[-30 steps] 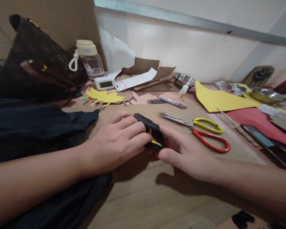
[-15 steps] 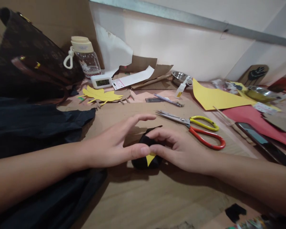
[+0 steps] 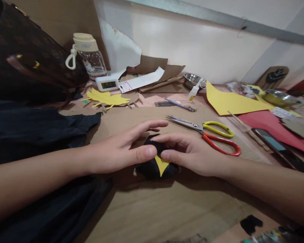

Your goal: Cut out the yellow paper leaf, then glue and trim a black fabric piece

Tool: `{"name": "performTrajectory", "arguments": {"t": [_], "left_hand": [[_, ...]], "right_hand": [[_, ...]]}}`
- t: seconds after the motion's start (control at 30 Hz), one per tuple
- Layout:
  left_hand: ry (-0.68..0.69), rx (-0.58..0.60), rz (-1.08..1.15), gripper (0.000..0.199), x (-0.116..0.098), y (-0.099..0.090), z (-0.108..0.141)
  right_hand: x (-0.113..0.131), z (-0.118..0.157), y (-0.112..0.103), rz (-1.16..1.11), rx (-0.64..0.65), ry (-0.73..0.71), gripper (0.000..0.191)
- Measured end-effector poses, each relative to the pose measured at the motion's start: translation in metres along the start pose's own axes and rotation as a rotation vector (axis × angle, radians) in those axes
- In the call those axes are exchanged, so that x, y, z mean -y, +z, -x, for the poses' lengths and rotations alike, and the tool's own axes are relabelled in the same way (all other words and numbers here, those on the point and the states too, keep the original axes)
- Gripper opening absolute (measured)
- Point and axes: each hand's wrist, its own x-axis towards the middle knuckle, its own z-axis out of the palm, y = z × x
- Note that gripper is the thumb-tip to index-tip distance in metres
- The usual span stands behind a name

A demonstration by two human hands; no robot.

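A small black bundle, apparently fabric or paper, lies on the cardboard in front of me. A pointed yellow paper piece sits on its front, tip downward. My left hand is at its left, fingers stretched out above and apart from the thumb, whose tip is by the yellow piece's upper left corner. My right hand curls round the bundle's right side, fingertips on its top and thumb beside the yellow piece. The fingers partly hide the bundle. Scissors with one yellow and one red handle lie behind my right hand.
Black sheet material spreads at the left. Behind stand a water bottle and a digital clock, near yellow paper leaf shapes. A glue bottle, yellow paper and a phone lie rightward; a black scrap is nearer.
My thumbs have moved apart, baring more of the yellow piece. More of the black bundle's front shows between and below my hands. The scissors stay in place.
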Motion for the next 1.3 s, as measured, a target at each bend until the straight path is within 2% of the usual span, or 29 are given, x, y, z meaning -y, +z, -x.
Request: {"name": "performTrajectory", "arguments": {"t": [0.1,0.13,0.17,0.23,0.33,0.5,0.63,0.77,0.9,1.03,1.2,1.3], "left_hand": [[-0.051,0.148,0.283,0.079,-0.001,-0.003,0.001],[-0.08,0.162,0.319,0.083,-0.002,-0.004,0.0],[-0.111,0.154,0.333,0.083,-0.004,-0.004,-0.001],[-0.167,0.099,0.334,0.069,-0.007,-0.005,-0.004],[-0.262,0.031,0.261,0.043,-0.011,-0.005,-0.009],[-0.414,-0.021,0.102,0.043,-0.009,-0.006,-0.012],[-0.382,-0.039,0.042,0.029,-0.005,-0.007,-0.014],[-0.323,-0.094,-0.053,0.022,-0.005,-0.012,-0.016],[-0.404,-0.122,-0.016,0.027,-0.002,-0.015,-0.017],[-0.492,-0.093,0.043,0.031,0.002,-0.013,-0.018],[-0.35,-0.151,-0.022,0.04,-0.001,-0.01,-0.018],[-0.324,-0.197,-0.015,0.045,-0.003,-0.008,-0.016]], "right_hand": [[0.002,0.003,-0.001,-0.045,0.082,0.001,0.041],[0.003,0.004,-0.002,-0.049,0.097,0.004,0.041],[0.003,0.004,-0.002,-0.042,0.104,0.005,0.041],[0.003,0.003,-0.002,-0.016,0.094,0.001,0.039],[0.002,0.001,-0.003,-0.001,-0.006,0.006,0.031],[-0.001,-0.002,-0.006,0.098,-0.235,0.036,0.031],[-0.004,-0.005,-0.011,0.115,-0.312,0.052,0.032],[-0.008,-0.01,-0.013,0.074,-0.321,0.079,0.032],[-0.01,-0.013,-0.014,0.011,-0.265,0.105,0.034],[-0.009,-0.015,-0.015,0.029,-0.275,0.19,0.023],[-0.008,-0.015,-0.013,0.056,-0.296,0.183,0.014],[-0.008,-0.015,-0.011,0.067,-0.297,0.156,0.016]]}}
